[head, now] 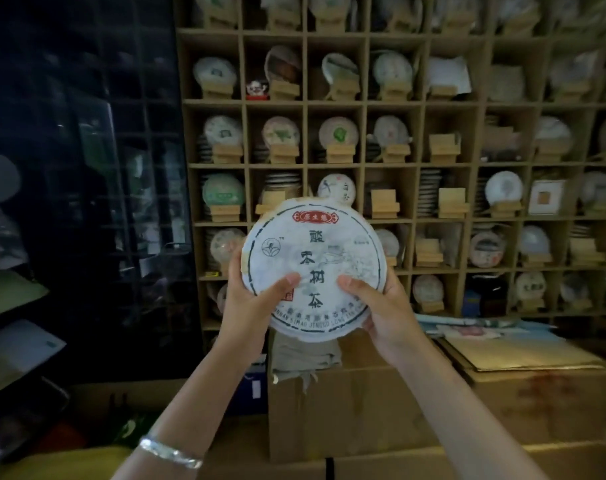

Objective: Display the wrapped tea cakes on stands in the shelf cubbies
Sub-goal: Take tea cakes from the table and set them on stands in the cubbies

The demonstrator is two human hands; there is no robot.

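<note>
Tea cake [312,268] held upright, printed face toward camera | clasped at lower rim by left hand [247,299] and right hand [381,306] | empty stand [384,204] lies beyond, up-right, nearer right hand | shelf [363,223] ahead.

I see both arms stretched forward and raised, left hand [249,299] and right hand [381,306] gripping the tea cake [312,268] at its lower edges, thumbs on front, left wrist braceleted.
</note>
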